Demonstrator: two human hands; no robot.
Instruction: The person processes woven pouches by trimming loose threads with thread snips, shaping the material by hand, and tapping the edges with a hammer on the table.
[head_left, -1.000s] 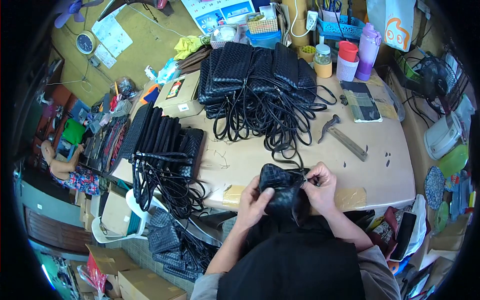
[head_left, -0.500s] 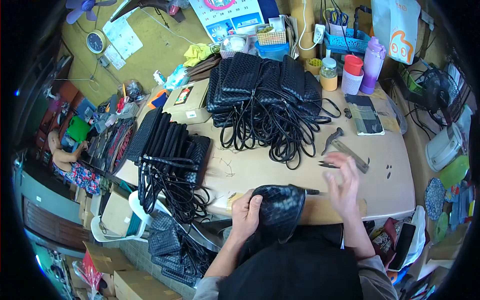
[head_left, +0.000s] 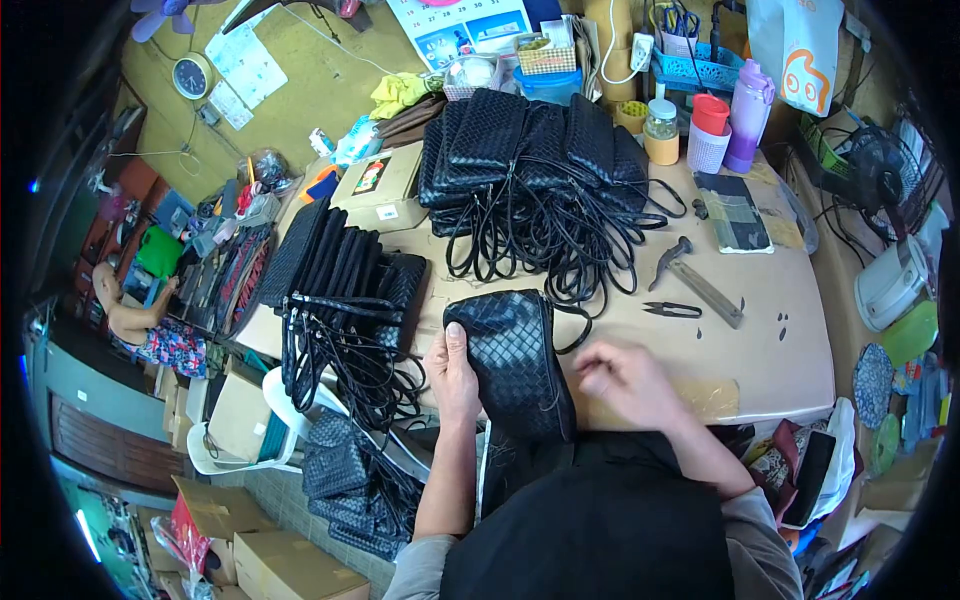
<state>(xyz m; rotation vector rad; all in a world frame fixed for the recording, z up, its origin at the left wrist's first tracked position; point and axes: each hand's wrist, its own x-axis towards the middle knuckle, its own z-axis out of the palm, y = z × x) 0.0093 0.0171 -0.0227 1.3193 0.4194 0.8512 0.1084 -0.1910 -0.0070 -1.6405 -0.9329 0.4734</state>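
Note:
A black woven pouch [head_left: 515, 350] is held upright over the table's near edge. My left hand [head_left: 455, 375] grips its left side, thumb on the front face and fingers behind. A thin black strap [head_left: 580, 328] loops out at the pouch's upper right. Just right of the pouch, my right hand [head_left: 630, 382] hovers apart from it, fingers bent and smeared by motion. Beyond that hand lie thread snips [head_left: 673, 310] and a hammer [head_left: 705, 290] with a wooden handle.
Stacked black woven pouches with straps [head_left: 520, 150] fill the table's back; another pile [head_left: 340, 280] stands left. A cardboard box [head_left: 380, 195], bottles [head_left: 750, 115] and a worn dark block [head_left: 735, 215] surround the work. A person [head_left: 150, 315] sits far left.
The pouch has been raised and turned so that its broad face shows. My right hand has moved down and left toward it, away from the snips, its fingers now more bent.

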